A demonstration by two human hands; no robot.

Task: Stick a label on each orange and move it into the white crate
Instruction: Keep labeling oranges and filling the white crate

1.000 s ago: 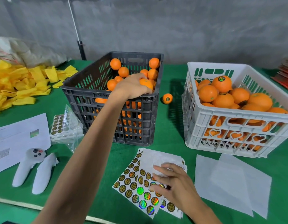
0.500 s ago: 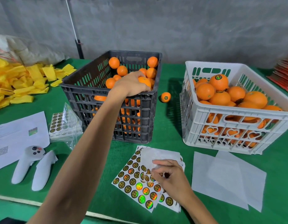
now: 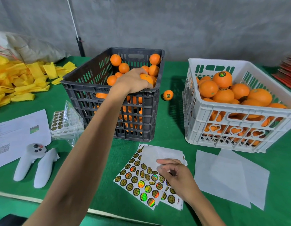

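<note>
Left hand grips a round orange inside the dark slatted plastic crate, upper centre; right hand pinches above the printed label sheet, lower centre.

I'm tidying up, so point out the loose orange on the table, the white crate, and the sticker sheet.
Loose orange (image 3: pixel 168 95), head view, its labelled front.
White crate (image 3: pixel 239 111), head view, near rim.
Sticker sheet (image 3: pixel 136 185), head view, middle.

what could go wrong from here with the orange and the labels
1. The left hand grips an orange just inside the black crate rim; lifting low could knock it loose.
2. The right hand picks at overlapping label sheets; a whole sheet may lift along.
3. The white crate is heaped, so another orange might roll off, and one labelled orange already sits on the table.
</note>
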